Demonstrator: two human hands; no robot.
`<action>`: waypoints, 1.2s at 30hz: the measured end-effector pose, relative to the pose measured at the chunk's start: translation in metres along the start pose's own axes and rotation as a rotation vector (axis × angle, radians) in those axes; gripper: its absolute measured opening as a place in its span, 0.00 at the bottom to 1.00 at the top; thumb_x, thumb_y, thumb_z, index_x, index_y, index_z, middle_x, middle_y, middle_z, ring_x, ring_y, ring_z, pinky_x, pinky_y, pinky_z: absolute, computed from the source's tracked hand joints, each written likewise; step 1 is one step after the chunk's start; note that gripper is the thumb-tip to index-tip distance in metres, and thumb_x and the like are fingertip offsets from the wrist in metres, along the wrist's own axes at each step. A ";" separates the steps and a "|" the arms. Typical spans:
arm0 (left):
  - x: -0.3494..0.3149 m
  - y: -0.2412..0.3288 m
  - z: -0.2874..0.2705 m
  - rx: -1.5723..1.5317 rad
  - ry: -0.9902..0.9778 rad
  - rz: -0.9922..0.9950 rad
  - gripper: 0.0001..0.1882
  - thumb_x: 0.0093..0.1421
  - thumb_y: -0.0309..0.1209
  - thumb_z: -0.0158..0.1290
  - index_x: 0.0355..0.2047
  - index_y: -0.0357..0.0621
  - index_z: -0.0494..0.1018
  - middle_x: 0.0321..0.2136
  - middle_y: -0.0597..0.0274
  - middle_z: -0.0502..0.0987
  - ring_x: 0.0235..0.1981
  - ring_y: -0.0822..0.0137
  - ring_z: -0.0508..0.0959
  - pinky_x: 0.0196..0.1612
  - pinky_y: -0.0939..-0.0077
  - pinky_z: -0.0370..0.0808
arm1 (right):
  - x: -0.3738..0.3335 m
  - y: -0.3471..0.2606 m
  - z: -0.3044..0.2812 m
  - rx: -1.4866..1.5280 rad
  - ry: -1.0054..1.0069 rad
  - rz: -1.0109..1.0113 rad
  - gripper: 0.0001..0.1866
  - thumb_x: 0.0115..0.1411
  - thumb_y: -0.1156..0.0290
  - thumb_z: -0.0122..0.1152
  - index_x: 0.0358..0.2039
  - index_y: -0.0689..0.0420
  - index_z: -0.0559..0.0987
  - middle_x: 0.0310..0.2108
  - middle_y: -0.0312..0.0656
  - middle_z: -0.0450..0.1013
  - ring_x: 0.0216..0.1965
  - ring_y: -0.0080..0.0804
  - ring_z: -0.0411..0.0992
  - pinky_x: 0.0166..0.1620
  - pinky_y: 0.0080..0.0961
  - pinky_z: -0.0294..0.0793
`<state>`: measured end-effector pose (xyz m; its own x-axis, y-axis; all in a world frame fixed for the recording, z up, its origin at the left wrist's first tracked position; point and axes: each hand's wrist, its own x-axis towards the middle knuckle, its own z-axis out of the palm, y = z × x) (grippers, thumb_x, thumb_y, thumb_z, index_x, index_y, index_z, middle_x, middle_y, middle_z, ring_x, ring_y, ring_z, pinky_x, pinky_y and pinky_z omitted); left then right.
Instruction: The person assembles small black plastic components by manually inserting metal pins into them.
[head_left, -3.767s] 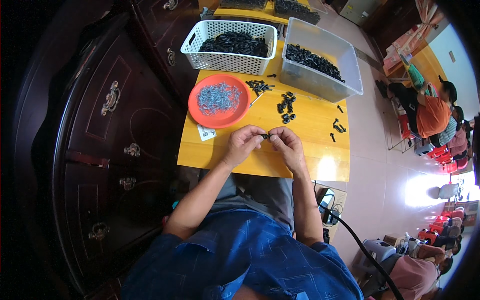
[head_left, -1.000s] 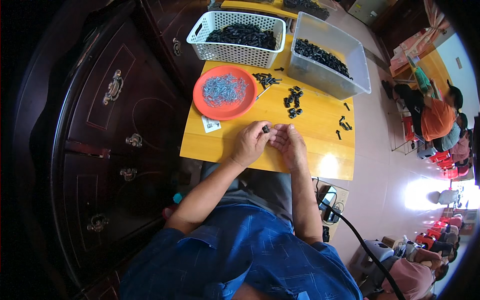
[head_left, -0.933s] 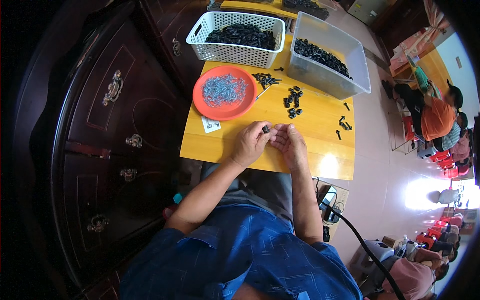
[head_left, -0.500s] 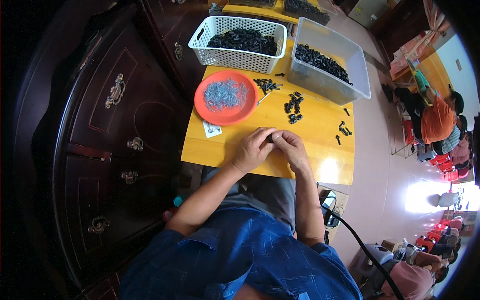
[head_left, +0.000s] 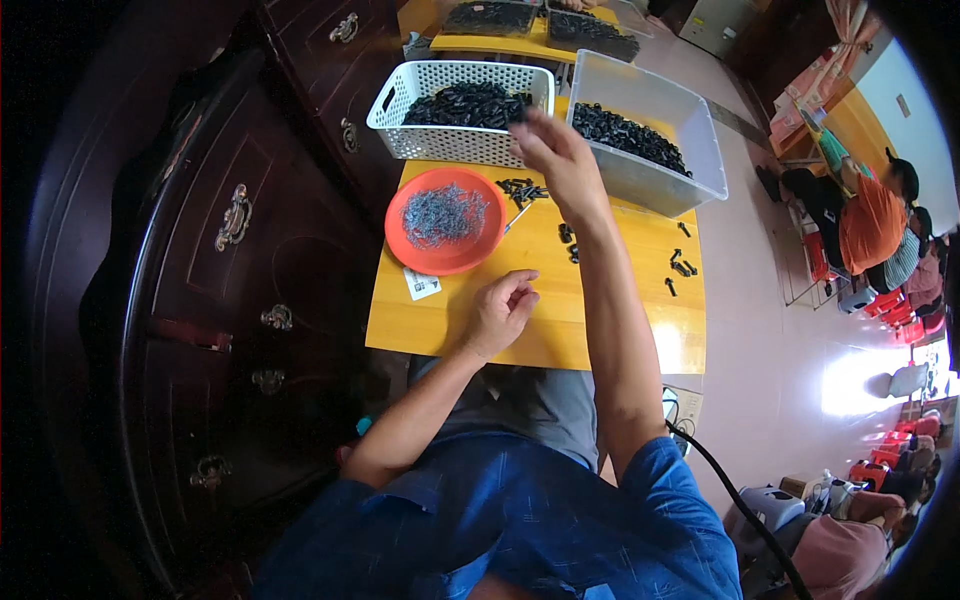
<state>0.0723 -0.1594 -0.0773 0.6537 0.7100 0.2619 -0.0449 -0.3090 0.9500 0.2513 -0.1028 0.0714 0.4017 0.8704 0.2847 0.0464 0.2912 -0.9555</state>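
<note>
My right hand (head_left: 560, 165) is raised over the right end of a white perforated basket (head_left: 440, 147), which holds many black plastic parts (head_left: 465, 105). Motion smears its fingertips, and a dark blur beside them cannot be told from the parts behind. My left hand (head_left: 503, 312) rests low over the yellow table (head_left: 580, 335) with its fingers curled in; anything inside them is hidden. Ahead of it sits a red plate (head_left: 398, 240) of small clear-bluish pieces (head_left: 445, 215). Short black pieces (head_left: 567, 240) lie partly behind my right forearm.
A translucent bin (head_left: 700, 185) of black parts (head_left: 625, 135) stands back right. Black stemmed pieces (head_left: 522, 190) and a thin pen-like tool (head_left: 518, 216) lie right of the plate. More stemmed pieces (head_left: 683, 265) lie near the right edge. Dark cabinets (head_left: 220, 300) flank the left; people (head_left: 868, 230) sit farther right.
My hands have parted from around a small dark piece. The right has swung up and away to the basket; the left has stayed near its place. The view has shifted slightly.
</note>
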 end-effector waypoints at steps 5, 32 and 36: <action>-0.002 0.002 -0.003 -0.003 0.072 0.043 0.12 0.61 0.21 0.59 0.46 0.36 0.78 0.30 0.58 0.82 0.28 0.70 0.81 0.33 0.76 0.78 | 0.002 -0.008 0.001 -0.074 0.045 -0.101 0.28 0.69 0.67 0.60 0.66 0.64 0.67 0.53 0.42 0.78 0.46 0.27 0.76 0.51 0.26 0.74; 0.001 0.004 -0.002 0.088 0.013 -0.003 0.08 0.62 0.22 0.58 0.42 0.36 0.78 0.32 0.56 0.83 0.32 0.66 0.84 0.36 0.74 0.79 | -0.053 0.119 -0.143 -1.200 0.222 -0.050 0.10 0.60 0.69 0.63 0.42 0.47 0.86 0.37 0.46 0.78 0.39 0.49 0.79 0.41 0.43 0.79; 0.001 0.009 -0.003 0.099 0.013 -0.004 0.08 0.62 0.22 0.58 0.42 0.36 0.78 0.32 0.55 0.83 0.32 0.66 0.84 0.36 0.74 0.79 | -0.053 0.117 -0.144 -1.149 0.204 -0.090 0.06 0.61 0.68 0.64 0.38 0.49 0.85 0.37 0.46 0.78 0.37 0.52 0.79 0.41 0.45 0.79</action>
<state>0.0702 -0.1591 -0.0674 0.6439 0.7194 0.2605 0.0330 -0.3663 0.9299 0.3671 -0.1719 -0.0667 0.4892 0.7548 0.4370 0.8398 -0.2725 -0.4695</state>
